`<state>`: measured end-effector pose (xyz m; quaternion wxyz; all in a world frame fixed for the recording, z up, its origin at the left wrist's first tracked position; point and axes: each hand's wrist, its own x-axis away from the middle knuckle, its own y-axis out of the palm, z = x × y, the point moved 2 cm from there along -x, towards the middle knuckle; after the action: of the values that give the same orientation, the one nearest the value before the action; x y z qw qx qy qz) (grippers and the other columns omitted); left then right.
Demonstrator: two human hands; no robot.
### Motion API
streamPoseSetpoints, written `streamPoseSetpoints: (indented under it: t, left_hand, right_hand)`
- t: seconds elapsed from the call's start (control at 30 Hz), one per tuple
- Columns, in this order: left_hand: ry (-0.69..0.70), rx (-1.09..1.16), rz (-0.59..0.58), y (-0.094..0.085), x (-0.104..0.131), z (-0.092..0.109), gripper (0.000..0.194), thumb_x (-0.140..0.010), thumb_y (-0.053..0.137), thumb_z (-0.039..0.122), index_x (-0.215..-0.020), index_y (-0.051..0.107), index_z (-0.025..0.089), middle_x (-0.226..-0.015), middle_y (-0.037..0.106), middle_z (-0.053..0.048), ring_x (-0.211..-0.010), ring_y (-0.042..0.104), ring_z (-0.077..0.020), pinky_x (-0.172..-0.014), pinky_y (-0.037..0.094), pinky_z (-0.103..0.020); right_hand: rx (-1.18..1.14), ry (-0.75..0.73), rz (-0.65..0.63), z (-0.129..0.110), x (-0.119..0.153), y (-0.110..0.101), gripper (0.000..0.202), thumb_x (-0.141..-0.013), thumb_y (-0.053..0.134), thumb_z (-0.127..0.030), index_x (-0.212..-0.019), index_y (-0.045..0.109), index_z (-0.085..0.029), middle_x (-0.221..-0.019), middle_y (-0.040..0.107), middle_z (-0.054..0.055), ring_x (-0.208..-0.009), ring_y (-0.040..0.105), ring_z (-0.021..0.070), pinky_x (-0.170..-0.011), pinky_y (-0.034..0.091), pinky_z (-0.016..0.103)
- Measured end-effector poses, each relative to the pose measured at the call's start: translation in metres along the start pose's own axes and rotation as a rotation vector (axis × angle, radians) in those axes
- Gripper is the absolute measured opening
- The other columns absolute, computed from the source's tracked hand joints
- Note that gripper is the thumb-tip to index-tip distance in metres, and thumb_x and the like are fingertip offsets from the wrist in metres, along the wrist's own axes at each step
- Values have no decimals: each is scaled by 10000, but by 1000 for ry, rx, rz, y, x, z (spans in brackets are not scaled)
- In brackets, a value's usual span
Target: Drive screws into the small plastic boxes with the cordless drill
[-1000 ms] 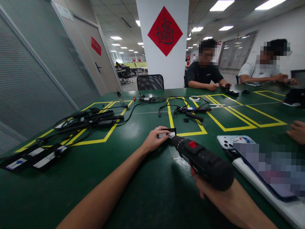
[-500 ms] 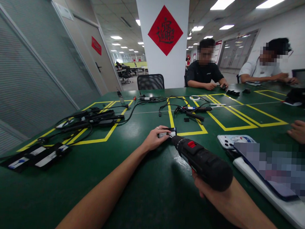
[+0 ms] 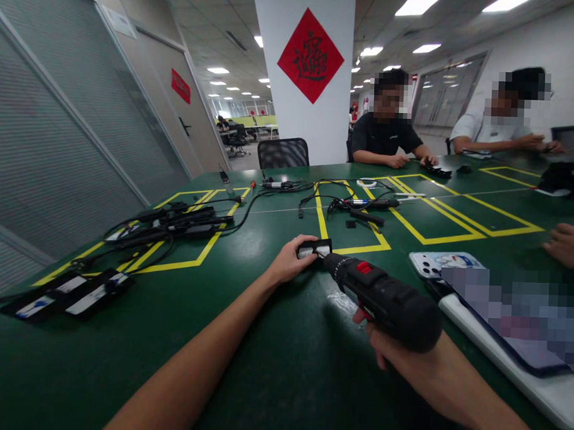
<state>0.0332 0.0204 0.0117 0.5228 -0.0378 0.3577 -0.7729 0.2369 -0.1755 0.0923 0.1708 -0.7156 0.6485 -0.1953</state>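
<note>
Near the middle of the green table (image 3: 243, 376), my left hand (image 3: 288, 262) grips a small black part (image 3: 321, 244) with a pale inner area. My right hand (image 3: 381, 340) is wrapped round the handle of a black power drill (image 3: 387, 300) with a red switch on top. The drill points left and away from me, its bit at the right end of the black part. Whether the tip touches it cannot be made out. The fingers of my right hand are partly hidden beneath the drill body.
Black cables and devices (image 3: 183, 221) lie at the left, near flat black pieces (image 3: 96, 293). Farther off are a corded tool (image 3: 372, 204) and yellow tape outlines. A phone (image 3: 450, 261) and a white object (image 3: 512, 367) lie right. Another person's hand (image 3: 568, 245) rests at the right edge.
My right hand has shifted slightly right and up with the drill's rear end. The index finger of that hand shows more. My left thumb and fingers are spread wider on the black part.
</note>
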Motion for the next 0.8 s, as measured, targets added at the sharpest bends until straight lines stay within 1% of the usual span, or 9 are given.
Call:
streamPoseSetpoints:
  t: [0.07,0.17,0.27,0.33,0.4,0.47,0.6,0.73,0.8]
  left_hand:
    - [-14,-3,-3,0,0,1,378,-746,561,250,-1118,526,188,-1094,570,-55,-954,553,-191,-830,457,-312]
    - [-29,-3,0,-2,0,2,370,-733,555,234,-1098,521,183,-1028,578,-38,-842,556,-162,-747,457,-273]
    - [-51,6,5,-3,-2,1,379,-727,555,241,-1097,506,179,-1004,577,-29,-772,547,-144,-696,450,-255]
    - [-64,11,16,-4,-3,-2,379,-727,555,249,-1096,501,178,-1028,572,-34,-783,549,-147,-706,453,-260]
    - [-62,15,27,-4,-3,-3,377,-727,554,250,-1093,501,177,-1051,567,-39,-833,554,-159,-747,456,-273]
    - [-54,12,30,-5,-3,-4,371,-730,553,251,-1090,502,181,-1051,567,-38,-875,553,-169,-782,454,-284]
    - [-46,-4,25,-5,-2,-3,366,-733,549,249,-1091,505,186,-1044,570,-37,-904,551,-178,-802,454,-295]
    - [-36,-21,33,-4,-2,-5,362,-733,546,238,-1090,513,192,-1051,568,-35,-911,550,-179,-806,453,-300]
    - [-25,-29,28,-4,-2,-7,353,-738,542,232,-1088,519,202,-1051,569,-29,-904,551,-175,-812,450,-305]
  right_hand:
    - [4,7,-20,1,0,1,187,-766,517,-305,-840,655,-202,-634,622,3,-607,598,163,-611,495,297]
    - [1,12,-24,6,-2,4,154,-772,515,-275,-812,653,-218,-570,599,-12,-523,562,145,-550,470,278]
    - [-2,-1,-20,14,-5,8,156,-775,523,-272,-852,652,-228,-526,578,-21,-454,522,134,-489,437,267]
    - [-8,-15,-14,18,-7,10,181,-778,528,-287,-902,648,-231,-516,572,-24,-435,507,131,-472,426,267]
    - [-17,-25,-18,19,-9,12,194,-782,528,-299,-922,644,-231,-524,575,-23,-441,511,131,-466,419,265]
    - [-19,-30,-22,18,-9,12,183,-784,521,-291,-906,644,-229,-543,583,-18,-456,521,128,-469,418,261]
    - [-14,-43,-19,15,-10,10,178,-780,516,-260,-898,645,-223,-541,574,-22,-454,511,117,-492,427,264]
    - [-30,-42,-9,15,-11,9,260,-780,508,-248,-1014,619,-226,-572,583,-17,-529,557,144,-515,445,271]
    - [-35,-36,-8,15,-11,10,266,-782,505,-245,-1021,618,-225,-556,572,-21,-519,547,142,-524,449,274]
